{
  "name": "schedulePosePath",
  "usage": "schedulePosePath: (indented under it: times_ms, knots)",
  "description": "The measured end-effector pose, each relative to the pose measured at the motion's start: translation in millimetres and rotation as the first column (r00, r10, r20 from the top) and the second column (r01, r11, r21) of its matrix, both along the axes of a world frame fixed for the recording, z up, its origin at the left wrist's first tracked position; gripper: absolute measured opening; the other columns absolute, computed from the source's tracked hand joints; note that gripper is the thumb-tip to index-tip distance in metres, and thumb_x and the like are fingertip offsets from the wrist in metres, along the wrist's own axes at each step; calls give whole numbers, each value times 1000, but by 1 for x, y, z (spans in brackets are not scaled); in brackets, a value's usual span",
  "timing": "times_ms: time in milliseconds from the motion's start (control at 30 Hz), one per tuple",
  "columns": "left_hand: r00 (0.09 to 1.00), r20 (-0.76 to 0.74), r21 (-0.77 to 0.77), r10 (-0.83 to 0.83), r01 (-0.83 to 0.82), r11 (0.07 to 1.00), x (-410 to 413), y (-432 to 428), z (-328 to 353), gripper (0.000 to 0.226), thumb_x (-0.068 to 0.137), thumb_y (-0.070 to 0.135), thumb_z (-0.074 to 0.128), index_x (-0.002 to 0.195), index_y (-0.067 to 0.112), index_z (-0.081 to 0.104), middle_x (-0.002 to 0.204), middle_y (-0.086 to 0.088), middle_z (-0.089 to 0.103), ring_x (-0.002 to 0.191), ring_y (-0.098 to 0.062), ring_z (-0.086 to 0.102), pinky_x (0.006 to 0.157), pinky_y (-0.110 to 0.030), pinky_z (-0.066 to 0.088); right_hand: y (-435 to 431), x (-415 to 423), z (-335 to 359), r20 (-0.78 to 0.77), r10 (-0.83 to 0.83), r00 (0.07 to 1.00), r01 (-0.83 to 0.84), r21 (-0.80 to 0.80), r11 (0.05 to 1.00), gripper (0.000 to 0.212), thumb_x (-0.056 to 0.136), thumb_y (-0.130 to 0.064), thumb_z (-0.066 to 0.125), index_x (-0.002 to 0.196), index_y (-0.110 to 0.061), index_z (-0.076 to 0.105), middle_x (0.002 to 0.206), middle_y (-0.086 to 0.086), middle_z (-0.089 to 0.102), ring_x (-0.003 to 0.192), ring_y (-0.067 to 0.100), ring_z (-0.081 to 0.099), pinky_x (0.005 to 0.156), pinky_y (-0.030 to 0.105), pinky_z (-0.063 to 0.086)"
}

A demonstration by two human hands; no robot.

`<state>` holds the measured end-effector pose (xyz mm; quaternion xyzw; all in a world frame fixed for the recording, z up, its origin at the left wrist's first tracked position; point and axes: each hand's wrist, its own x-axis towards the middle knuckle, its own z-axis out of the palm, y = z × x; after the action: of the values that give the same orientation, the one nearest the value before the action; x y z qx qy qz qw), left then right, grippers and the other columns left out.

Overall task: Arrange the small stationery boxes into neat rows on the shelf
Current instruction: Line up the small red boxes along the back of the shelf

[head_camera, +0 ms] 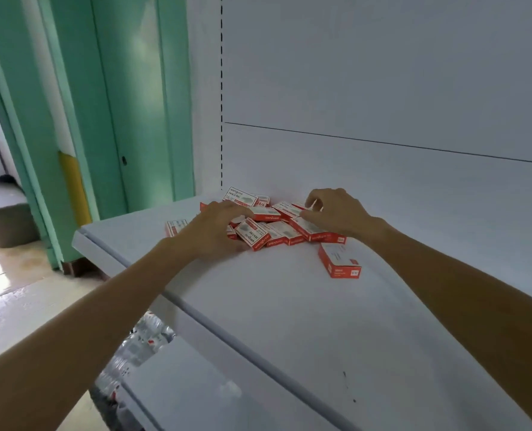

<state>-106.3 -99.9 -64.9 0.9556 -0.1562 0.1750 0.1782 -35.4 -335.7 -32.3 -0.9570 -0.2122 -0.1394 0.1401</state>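
We see loose heap of small red-and-white stationery boxes (268, 222) toward back-left of white shelf (289, 306), no rows yet. 1 box (339, 260) lies apart, just right of heap, nearer us. Another box (175, 227) sits at left edge, partly hidden. Left hand (216, 231) rests palm-down on heap's left side, fingers spread, gripping nothing we can make out. Right hand (336, 213) over heap's right side, thumb and forefinger pinching box edge; actual hold unclear. Green door (134, 104) stands left.

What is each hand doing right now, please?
Left hand: open, resting on the pile of boxes.
Right hand: fingers curled over the pile; grip cannot be told.
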Motion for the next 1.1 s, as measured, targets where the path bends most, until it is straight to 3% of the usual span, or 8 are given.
schedulePosePath:
  times_ms: [133, 300, 500, 700, 900, 1100]
  knots:
    - [994, -20, 4, -106, 106, 994, 28, 3, 0, 62, 65, 46, 76, 120, 27, 56, 127, 4, 50, 120, -15, 40, 95, -26, 28, 4, 4, -12, -13, -35, 999, 32, -195, 980, 44, 76, -60, 56, 101, -24, 58, 95, -5, 58, 84, 14, 52, 67, 27, 38]
    - [962, -5, 33, -272, 272, 962, 55, 2, 7, 55, 66, 58, 68, 107, 23, 67, 112, 1, 59, 107, -17, 49, 90, -32, 39, 19, 9, -17, -82, -84, 993, 82, -35, 996, 36, 78, -43, 64, 108, -23, 60, 104, -2, 61, 84, 11, 50, 70, 24, 36]
    - [930, -19, 75, -367, 367, 927, 74, -2, 5, 54, 69, 59, 65, 110, 24, 65, 114, 4, 54, 105, -14, 44, 89, -30, 37, 29, -2, -19, -151, -222, 963, 228, 19, 974, 40, 77, -40, 66, 115, -28, 59, 116, 0, 60, 97, 16, 53, 83, 29, 43]
    - [862, 25, 2, -507, 507, 862, 68, 2, 8, 47, 66, 51, 73, 105, 24, 67, 106, 2, 63, 100, -16, 51, 87, -35, 42, 43, -24, -16, -27, -339, 940, 340, 75, 937, 39, 77, -31, 67, 114, -21, 61, 117, 3, 62, 107, 21, 54, 91, 33, 44]
    - [838, 38, -66, -544, 546, 835, 63, -16, 13, 49, 64, 50, 74, 107, 27, 66, 104, 2, 66, 95, -17, 57, 82, -32, 46, 22, -67, -5, -31, -439, 898, 438, 171, 883, 40, 74, -36, 72, 110, -19, 63, 106, 2, 62, 90, 14, 53, 82, 29, 45]
    - [720, -16, -72, -694, 691, 719, 33, -82, 22, 44, 67, 52, 71, 101, 25, 65, 100, 6, 65, 91, -13, 57, 80, -34, 47, -41, -134, -2, -75, -623, 778, 627, 133, 768, 35, 76, -33, 71, 107, -17, 64, 105, 4, 64, 86, 14, 54, 75, 24, 42]
